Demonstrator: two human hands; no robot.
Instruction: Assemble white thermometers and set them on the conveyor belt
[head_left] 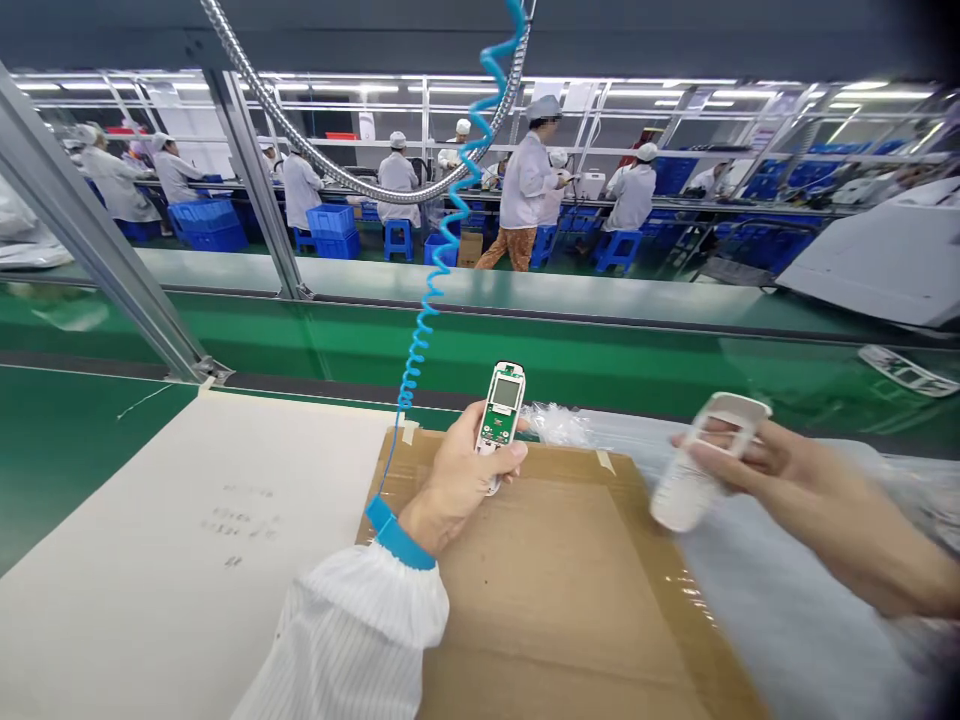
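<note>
My left hand (469, 465) is closed around a small handheld device (501, 410), held upright over the cardboard. Its front is uncovered, so a green circuit board and a grey screen show in the white casing. A blue wrist strap (401, 535) circles my left wrist. Over to the right, my right hand (750, 465) grips a white plastic cover (701, 465) with a window opening in its upper part. That cover is tilted and slightly blurred, and it is apart from the device.
Flattened cardboard (562, 580) lies taped below my hands, beside a white sheet (187, 500). Crumpled clear plastic (559, 425) sits behind it. A coiled blue cord (431, 300) hangs to my wrist. Beyond the green conveyor belt (525, 350), several co-workers sit, and one person (529, 180) walks.
</note>
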